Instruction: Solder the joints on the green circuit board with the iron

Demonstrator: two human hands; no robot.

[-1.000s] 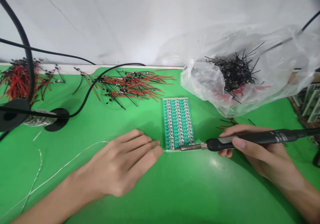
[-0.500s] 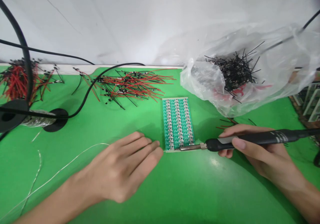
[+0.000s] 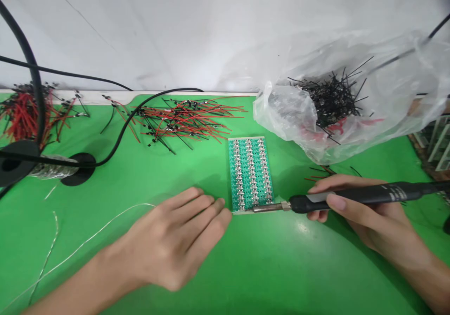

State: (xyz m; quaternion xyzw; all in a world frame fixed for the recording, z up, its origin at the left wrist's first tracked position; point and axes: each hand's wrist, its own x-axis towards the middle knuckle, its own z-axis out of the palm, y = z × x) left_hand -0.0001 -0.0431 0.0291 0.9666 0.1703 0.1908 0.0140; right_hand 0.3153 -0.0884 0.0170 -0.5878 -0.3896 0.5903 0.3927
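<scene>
In my right hand [image 3: 355, 207] is a black soldering iron [image 3: 362, 197], its metal tip pointing left. The tip is at the near edge of a green circuit board panel [image 3: 250, 174], which carries three columns of silvery parts. Close by the panel's near left corner is my left hand [image 3: 186, 235], closed with the fingertips pinched together. Thin solder wire [image 3: 101, 228] runs from the lower left into this hand, and the pinch itself is largely hidden.
A solder spool [image 3: 56, 166] stands at left behind black cables [image 3: 121, 137]. Red and black wired parts [image 3: 186, 118] lie in heaps along the back. A clear plastic bag [image 3: 281, 113] at back right holds black wire pieces [image 3: 333, 99]. A loose solder strand [image 3: 49, 249] lies at lower left.
My left hand has shifted very slightly right, toward the panel's corner. The soldering iron and the panel stay in place.
</scene>
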